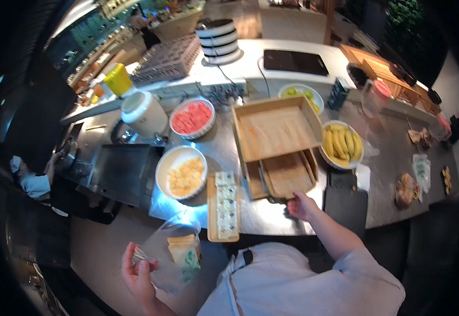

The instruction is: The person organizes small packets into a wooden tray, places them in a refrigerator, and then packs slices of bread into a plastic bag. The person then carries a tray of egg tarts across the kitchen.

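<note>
My left hand (139, 272) grips the gathered neck of a clear plastic bag (162, 272). Sliced bread (181, 245) sits in the bag, which hangs in front of the counter and bears green print. At the counter's front, my right hand (303, 207) has its thumb and fingers on the near edge of a wooden tray (286, 175). That tray lies partly under a larger wooden box (279, 130), whose inside shows no contents. Left of them, a narrow wooden board (211, 221) carries a row of small printed packets (226, 205) and juts over the counter edge.
Bowls hold pale yellow fruit chunks (186, 175), watermelon pieces (192, 117), bananas (342, 144) and green fruit (307, 94). A black board (346, 205) lies right of my hand. A white jar (144, 112) stands left. Bagged bread (405, 191) lies right. Another person (35, 183) works far left.
</note>
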{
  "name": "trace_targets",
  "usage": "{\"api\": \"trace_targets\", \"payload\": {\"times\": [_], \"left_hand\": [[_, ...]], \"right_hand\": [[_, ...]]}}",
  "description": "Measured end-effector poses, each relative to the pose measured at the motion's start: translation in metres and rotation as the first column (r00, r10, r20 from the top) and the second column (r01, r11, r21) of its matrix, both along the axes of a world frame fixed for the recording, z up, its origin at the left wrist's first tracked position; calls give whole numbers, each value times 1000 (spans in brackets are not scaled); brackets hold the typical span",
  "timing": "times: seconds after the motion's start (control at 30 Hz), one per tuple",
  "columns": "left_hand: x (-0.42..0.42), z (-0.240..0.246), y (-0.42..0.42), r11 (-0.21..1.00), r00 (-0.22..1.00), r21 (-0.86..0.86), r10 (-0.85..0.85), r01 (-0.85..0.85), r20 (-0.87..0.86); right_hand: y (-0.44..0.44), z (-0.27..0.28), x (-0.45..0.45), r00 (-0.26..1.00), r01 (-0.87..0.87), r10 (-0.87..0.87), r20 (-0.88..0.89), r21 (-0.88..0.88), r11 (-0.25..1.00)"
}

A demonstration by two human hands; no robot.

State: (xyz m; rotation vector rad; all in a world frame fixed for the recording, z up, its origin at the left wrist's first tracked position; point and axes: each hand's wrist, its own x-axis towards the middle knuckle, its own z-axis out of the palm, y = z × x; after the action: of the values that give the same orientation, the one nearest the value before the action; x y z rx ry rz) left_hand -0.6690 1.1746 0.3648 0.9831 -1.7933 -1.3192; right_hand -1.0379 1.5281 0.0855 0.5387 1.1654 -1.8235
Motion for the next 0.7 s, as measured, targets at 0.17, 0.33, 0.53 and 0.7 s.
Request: {"api": "trace_targets", "payload": {"times": [0.17, 0.33, 0.53, 0.7], "left_hand": [[-1, -17, 9, 999, 1000, -39, 13, -13, -13], [-9, -16, 10, 998, 999, 47, -28, 30, -41], [-18, -10, 7, 996, 996, 45, -78, 80, -43], [-11, -19, 1, 995, 996, 61, -80, 82, -36]], "right_hand": [[-3, 23, 12, 1000, 7, -6, -9, 128, 992], [-11, 22, 1, 991, 125, -131, 16, 200, 972], [4, 20, 14, 982, 184, -175, -75, 152, 971], [23, 33, 64, 995, 99, -93, -39, 209, 973]]}}
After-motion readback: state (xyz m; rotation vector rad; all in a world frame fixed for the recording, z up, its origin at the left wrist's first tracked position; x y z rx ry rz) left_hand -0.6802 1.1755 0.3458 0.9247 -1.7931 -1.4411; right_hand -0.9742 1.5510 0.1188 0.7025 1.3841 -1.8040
